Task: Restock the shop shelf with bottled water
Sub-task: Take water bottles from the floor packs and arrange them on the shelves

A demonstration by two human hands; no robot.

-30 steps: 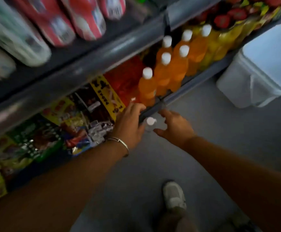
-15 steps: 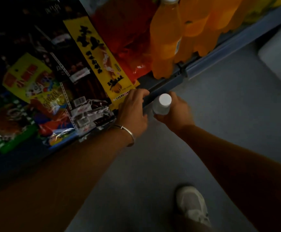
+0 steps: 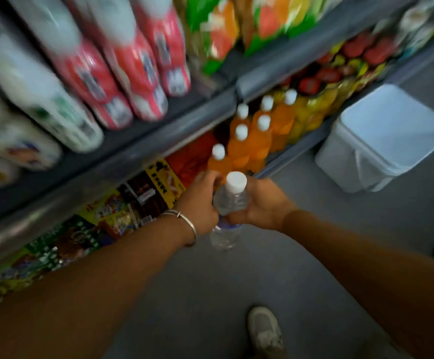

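Hands [image 3: 262, 203] gripping water bottle [image 3: 230, 200], beside shelf edge [image 3: 283, 161]

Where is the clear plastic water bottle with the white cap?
In the head view it sits centre frame, the clear plastic water bottle held between the left hand and right hand, just before the orange drink bottles.

- Dim, even indoor light; no glare or hard shadows.
- Heavy motion blur on upper shelf bottles [image 3: 122, 60].
- Wide-angle bending at frame edges.

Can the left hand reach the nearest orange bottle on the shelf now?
Probably yes: the left hand already sits beside the nearest orange bottle, nothing between them, though it also touches the water bottle.
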